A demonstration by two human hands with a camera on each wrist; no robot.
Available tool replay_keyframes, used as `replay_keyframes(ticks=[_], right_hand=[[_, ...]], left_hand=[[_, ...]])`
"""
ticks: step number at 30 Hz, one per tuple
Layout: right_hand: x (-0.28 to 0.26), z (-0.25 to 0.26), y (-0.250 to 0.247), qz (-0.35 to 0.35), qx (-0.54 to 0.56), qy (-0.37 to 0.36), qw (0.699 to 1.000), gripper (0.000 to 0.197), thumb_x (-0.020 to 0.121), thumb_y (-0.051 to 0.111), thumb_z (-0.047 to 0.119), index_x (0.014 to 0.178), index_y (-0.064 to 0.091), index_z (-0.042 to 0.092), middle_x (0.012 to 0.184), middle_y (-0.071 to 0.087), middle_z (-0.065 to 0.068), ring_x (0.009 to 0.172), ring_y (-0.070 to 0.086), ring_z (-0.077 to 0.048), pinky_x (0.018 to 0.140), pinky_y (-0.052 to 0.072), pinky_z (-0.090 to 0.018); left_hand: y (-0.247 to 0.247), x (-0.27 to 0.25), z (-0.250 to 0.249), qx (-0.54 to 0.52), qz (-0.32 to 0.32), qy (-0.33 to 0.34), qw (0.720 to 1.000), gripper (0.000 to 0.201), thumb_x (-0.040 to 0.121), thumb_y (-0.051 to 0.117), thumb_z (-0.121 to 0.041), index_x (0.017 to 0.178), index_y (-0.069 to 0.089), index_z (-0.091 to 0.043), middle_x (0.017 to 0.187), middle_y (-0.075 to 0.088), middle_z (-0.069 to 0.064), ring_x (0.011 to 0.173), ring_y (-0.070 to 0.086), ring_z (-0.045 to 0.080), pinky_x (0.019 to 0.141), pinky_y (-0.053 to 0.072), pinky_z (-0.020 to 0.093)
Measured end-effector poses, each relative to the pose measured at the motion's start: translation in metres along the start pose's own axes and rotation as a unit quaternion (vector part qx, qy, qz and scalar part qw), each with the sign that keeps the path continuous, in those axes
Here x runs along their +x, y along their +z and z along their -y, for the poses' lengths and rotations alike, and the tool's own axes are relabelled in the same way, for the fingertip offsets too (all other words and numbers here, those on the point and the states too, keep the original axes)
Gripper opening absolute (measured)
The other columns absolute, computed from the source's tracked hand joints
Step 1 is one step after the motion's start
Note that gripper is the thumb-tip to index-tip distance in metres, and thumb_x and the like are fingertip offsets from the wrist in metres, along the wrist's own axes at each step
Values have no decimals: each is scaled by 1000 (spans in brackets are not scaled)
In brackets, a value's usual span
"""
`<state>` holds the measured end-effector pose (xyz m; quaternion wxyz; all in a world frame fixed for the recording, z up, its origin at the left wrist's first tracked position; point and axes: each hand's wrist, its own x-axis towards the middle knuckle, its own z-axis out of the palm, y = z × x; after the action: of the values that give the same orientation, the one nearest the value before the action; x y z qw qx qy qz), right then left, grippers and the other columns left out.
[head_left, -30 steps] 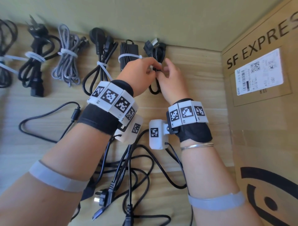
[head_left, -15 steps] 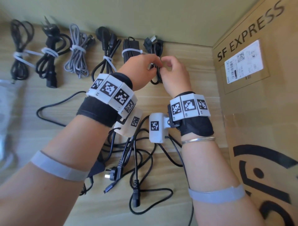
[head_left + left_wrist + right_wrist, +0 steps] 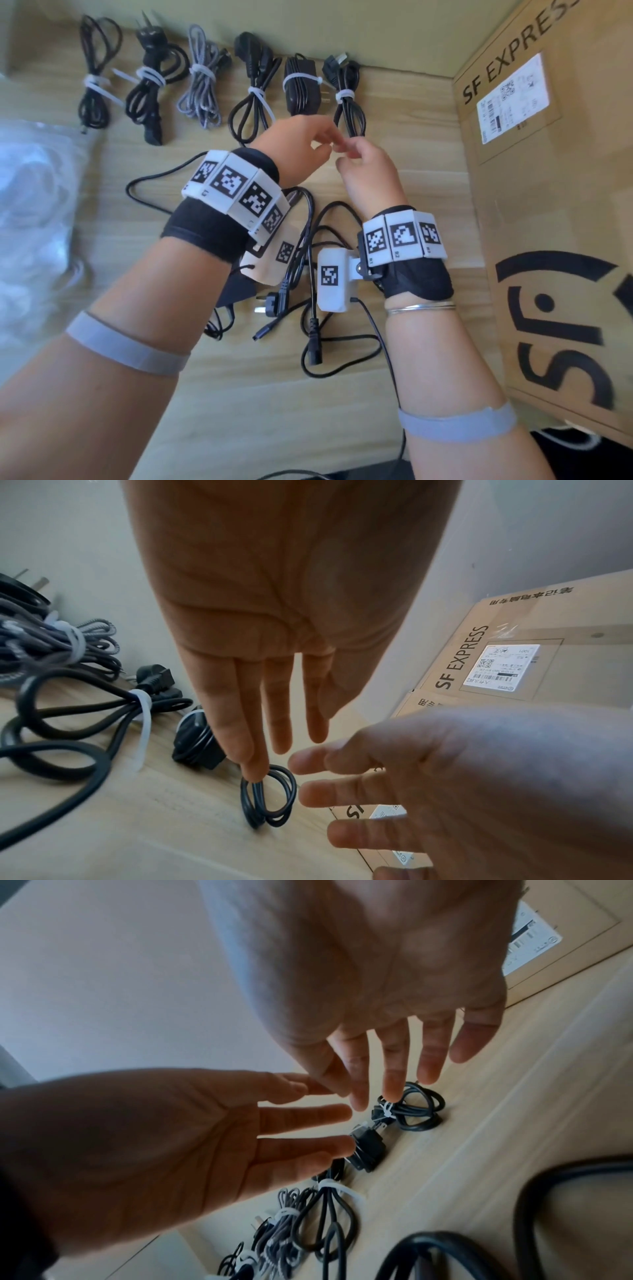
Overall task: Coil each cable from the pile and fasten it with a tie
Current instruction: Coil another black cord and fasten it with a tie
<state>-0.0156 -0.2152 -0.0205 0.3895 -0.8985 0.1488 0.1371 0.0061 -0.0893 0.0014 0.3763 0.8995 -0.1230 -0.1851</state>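
Both hands hover above the wooden bench (image 3: 411, 144), holding nothing. The left hand (image 3: 291, 147) has its fingers (image 3: 246, 723) straight and loosely spread, and the right hand (image 3: 370, 171) likewise shows relaxed, parted fingers (image 3: 394, 1058). The fingertips of the two hands nearly meet in the air, just in front of the nearest coiled cable.

That coiled black cable (image 3: 347, 102) lies flat on the bench at the right end of a row along the wall, already bound with a white tie (image 3: 344, 94). It sits just beyond the fingertips, apart from them; in the left wrist view its loops (image 3: 268, 796) show right below the tip of one left finger, though I cannot tell whether they touch.

To its left the row holds five more tied bundles: a black power adapter (image 3: 303, 87), a black plug cable (image 3: 253, 92), a grey braided cable (image 3: 202, 78), a thick black power cord (image 3: 150, 85) and a thin black cable (image 3: 96, 78).

The loose pile of black cables (image 3: 308, 298) lies tangled on the bench under and between the wrists, nearer the person than the row, with several plugs sticking out.

A large cardboard box (image 3: 548, 205) stands on the right, and a clear plastic bag (image 3: 30, 212) rests on the left.
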Motion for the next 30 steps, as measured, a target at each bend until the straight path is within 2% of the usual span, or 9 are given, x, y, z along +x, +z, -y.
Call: replay_keyframes(ticks=[4, 7, 10, 12, 15, 17, 19, 24, 30], right_hand=[[-17, -1, 10, 17, 8, -1, 1000, 28, 92, 43, 18, 115, 57, 25, 122, 56, 1, 114, 48, -21, 94, 41, -33], [-26, -4, 18, 39, 9, 5, 999, 29, 93, 42, 16, 117, 55, 24, 112, 56, 4, 83, 53, -6, 65, 39, -19], [-29, -8, 28, 59, -6, 14, 998, 29, 93, 42, 16, 119, 53, 24, 95, 53, 9, 68, 49, -1, 56, 35, -14], [-29, -9, 34, 79, -26, 22, 996, 28, 94, 43, 19, 120, 52, 23, 87, 50, 11, 66, 48, -3, 56, 36, -15], [-26, -10, 41, 106, -72, 39, 991, 27, 93, 45, 21, 119, 51, 21, 82, 46, 12, 68, 50, -8, 61, 39, -25], [-22, -13, 43, 110, -98, 49, 988, 21, 92, 48, 20, 112, 52, 21, 86, 49, 9, 79, 54, -15, 70, 40, -27], [-19, -15, 42, 113, -131, 54, 983, 14, 89, 54, 20, 102, 51, 21, 94, 53, 5, 89, 55, -19, 73, 39, -28], [-15, -20, 34, 119, -183, 63, 974, 32, 81, 69, 23, 106, 48, 17, 92, 49, 6, 88, 50, -17, 72, 37, -29], [-12, -25, 33, 120, -193, 66, 971, 37, 75, 75, 24, 97, 45, 20, 87, 54, 6, 85, 54, -17, 68, 38, -29]], left_hand=[[1, -16, 9, 1, 5, -20, 1000, 28, 94, 41, -14, 115, 58, -21, 121, 60, 1, 107, 56, 17, 93, 42, 27], [1, -25, 19, 17, 18, -40, 999, 29, 94, 40, -16, 117, 56, -21, 121, 60, 1, 108, 54, 17, 86, 38, 24], [1, -32, 27, 26, 23, -53, 998, 29, 95, 40, -17, 118, 56, -22, 122, 58, 0, 111, 52, 16, 84, 36, 23], [0, -36, 31, 30, 28, -61, 997, 29, 95, 39, -17, 119, 55, -22, 123, 58, 0, 110, 52, 17, 82, 36, 23], [-2, -39, 35, 37, 34, -69, 996, 30, 96, 38, -18, 120, 55, -21, 124, 58, 0, 110, 53, 17, 79, 35, 23], [-1, -39, 37, 38, 36, -71, 996, 30, 96, 38, -17, 120, 55, -21, 124, 58, 1, 110, 53, 18, 79, 35, 22], [-1, -38, 39, 36, 39, -76, 996, 29, 95, 38, -17, 119, 56, -21, 124, 58, 1, 110, 54, 18, 80, 36, 23], [1, -33, 39, 38, 56, -84, 994, 29, 95, 38, -18, 118, 56, -22, 123, 59, 2, 108, 55, 19, 80, 38, 25], [4, -25, 36, 36, 69, -87, 993, 29, 95, 38, -19, 117, 56, -24, 119, 60, 2, 107, 56, 19, 82, 41, 26]])
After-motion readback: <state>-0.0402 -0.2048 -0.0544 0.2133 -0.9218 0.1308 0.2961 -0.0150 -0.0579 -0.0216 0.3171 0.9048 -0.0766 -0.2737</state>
